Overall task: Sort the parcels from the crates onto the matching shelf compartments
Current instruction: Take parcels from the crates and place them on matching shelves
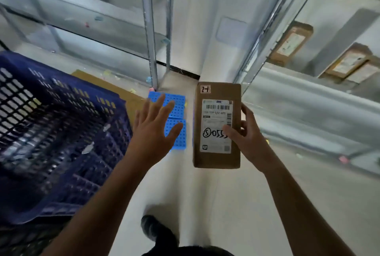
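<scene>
My right hand (pixel 245 136) grips a brown cardboard parcel (pixel 216 159) by its right edge, thumb on the white shipping label. A small tag at the parcel's top reads "2-1" or similar, and handwriting on the label starts with a circled 5. My left hand (pixel 153 130) hovers open with fingers spread, left of the parcel and apart from it. A dark blue crate (pixel 51 132) stands at the left; I see no parcels inside it. A metal shelf (pixel 308 99) at the right holds several brown parcels (pixel 290 44).
Another metal shelf (pixel 92 25) stands at the back left, its upright (pixel 150 29) near the middle. A light blue perforated mat (pixel 176 109) and a flat cardboard sheet (pixel 115 89) lie on the pale floor. My dark shoe (pixel 156 233) shows at the bottom.
</scene>
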